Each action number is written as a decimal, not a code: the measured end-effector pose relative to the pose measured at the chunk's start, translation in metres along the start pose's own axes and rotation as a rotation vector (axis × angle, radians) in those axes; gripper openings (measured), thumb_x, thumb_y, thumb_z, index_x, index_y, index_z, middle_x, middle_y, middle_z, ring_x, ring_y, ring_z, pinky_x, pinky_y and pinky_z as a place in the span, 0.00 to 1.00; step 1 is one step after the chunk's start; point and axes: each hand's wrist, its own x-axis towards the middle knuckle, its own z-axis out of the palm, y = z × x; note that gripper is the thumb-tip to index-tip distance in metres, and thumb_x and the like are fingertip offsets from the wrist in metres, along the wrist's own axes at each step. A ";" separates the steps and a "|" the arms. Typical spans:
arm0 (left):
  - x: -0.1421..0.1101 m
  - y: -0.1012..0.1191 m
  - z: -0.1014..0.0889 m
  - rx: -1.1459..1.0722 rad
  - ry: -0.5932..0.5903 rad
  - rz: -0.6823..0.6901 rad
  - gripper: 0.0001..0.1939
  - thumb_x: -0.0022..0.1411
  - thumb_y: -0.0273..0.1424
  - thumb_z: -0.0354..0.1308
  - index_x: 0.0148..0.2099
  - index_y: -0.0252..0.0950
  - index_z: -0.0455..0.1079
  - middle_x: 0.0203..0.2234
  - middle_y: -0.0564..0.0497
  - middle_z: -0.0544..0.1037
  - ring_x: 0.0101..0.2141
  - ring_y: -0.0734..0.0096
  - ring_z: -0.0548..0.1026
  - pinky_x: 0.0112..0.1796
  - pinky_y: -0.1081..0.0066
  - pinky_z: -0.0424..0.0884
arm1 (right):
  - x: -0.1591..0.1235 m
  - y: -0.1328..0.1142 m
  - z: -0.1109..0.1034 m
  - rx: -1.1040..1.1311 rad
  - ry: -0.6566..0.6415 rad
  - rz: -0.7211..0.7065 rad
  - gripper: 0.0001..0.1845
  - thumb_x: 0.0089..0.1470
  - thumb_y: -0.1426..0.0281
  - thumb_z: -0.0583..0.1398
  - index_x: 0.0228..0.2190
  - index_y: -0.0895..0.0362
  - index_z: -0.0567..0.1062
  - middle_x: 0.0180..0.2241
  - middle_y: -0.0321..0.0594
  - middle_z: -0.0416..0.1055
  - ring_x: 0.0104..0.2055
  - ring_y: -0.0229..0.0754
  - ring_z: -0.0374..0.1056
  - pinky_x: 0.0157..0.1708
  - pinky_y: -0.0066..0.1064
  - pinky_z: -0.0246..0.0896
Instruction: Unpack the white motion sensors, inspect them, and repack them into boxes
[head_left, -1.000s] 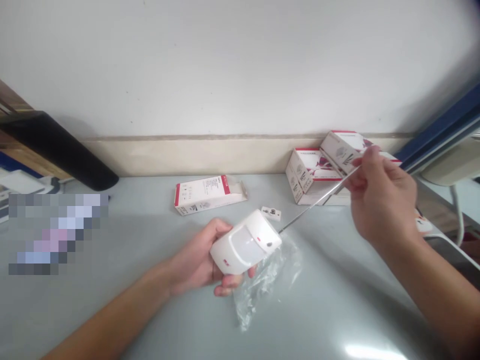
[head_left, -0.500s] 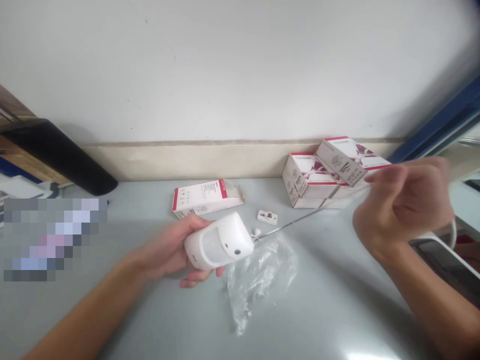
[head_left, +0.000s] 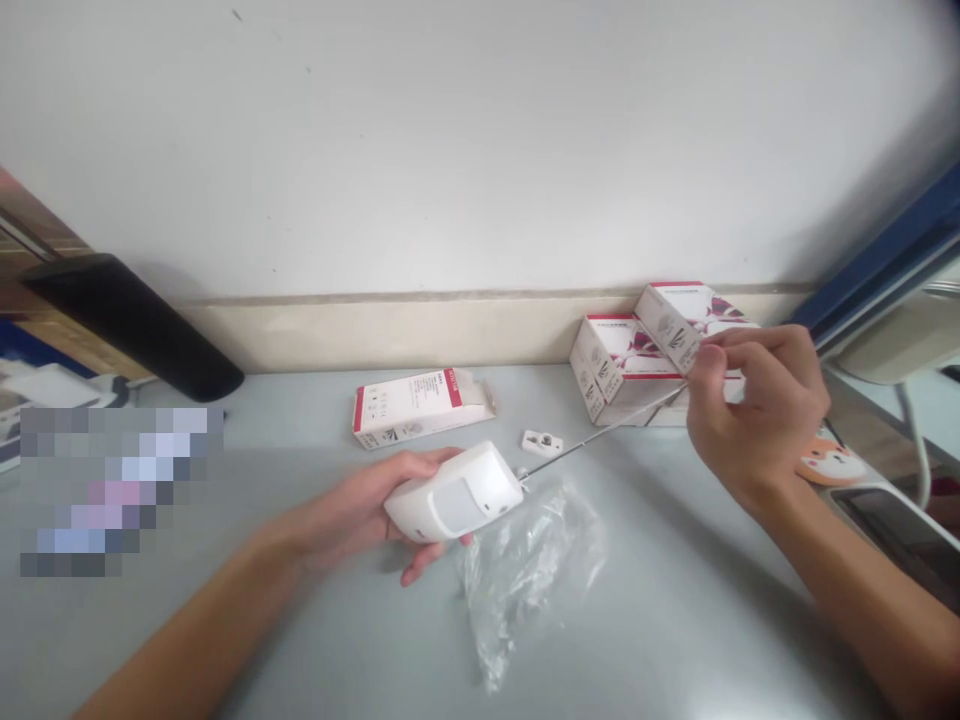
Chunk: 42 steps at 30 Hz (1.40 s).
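My left hand (head_left: 367, 510) is wrapped around a white plastic sensor housing (head_left: 456, 493) with a frosted window, held low over the grey table (head_left: 660, 600). My right hand (head_left: 750, 405) pinches the far end of a thin metal rod (head_left: 600, 435). The rod slants down to the left and its tip meets the right end of the housing. A small white bracket (head_left: 541, 442) lies on the table just behind the rod.
A crumpled clear plastic bag (head_left: 525, 560) lies right of the housing. An open white-and-red box (head_left: 421, 405) lies behind it. Several similar boxes (head_left: 645, 350) are stacked by the wall at right. A black object (head_left: 127, 320) leans at far left.
My right hand came back in from the right and now pinches the rod's end in front of the boxes. The housing in my left hand turned, its window now facing me.
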 end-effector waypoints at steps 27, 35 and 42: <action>-0.004 0.003 0.013 -0.046 -0.014 0.077 0.29 0.75 0.46 0.44 0.70 0.38 0.61 0.37 0.43 0.81 0.20 0.73 0.65 0.25 0.69 0.61 | 0.023 0.050 -0.013 -0.178 0.087 -0.161 0.29 0.66 0.47 0.53 0.19 0.49 0.55 0.28 0.46 0.63 0.34 0.48 0.65 0.35 0.44 0.57; 0.005 -0.010 0.011 -0.034 0.005 0.132 0.26 0.73 0.45 0.50 0.65 0.36 0.66 0.38 0.43 0.78 0.26 0.72 0.68 0.29 0.69 0.58 | 0.004 -0.023 -0.004 0.143 0.160 0.400 0.25 0.72 0.52 0.53 0.25 0.52 0.64 0.21 0.32 0.61 0.23 0.38 0.59 0.30 0.36 0.55; 0.005 -0.010 0.016 -0.108 -0.046 0.163 0.29 0.68 0.41 0.49 0.66 0.35 0.65 0.39 0.41 0.79 0.26 0.70 0.68 0.28 0.69 0.57 | 0.001 -0.032 -0.001 0.282 0.253 0.561 0.26 0.68 0.49 0.58 0.25 0.52 0.66 0.18 0.30 0.60 0.17 0.36 0.56 0.21 0.34 0.49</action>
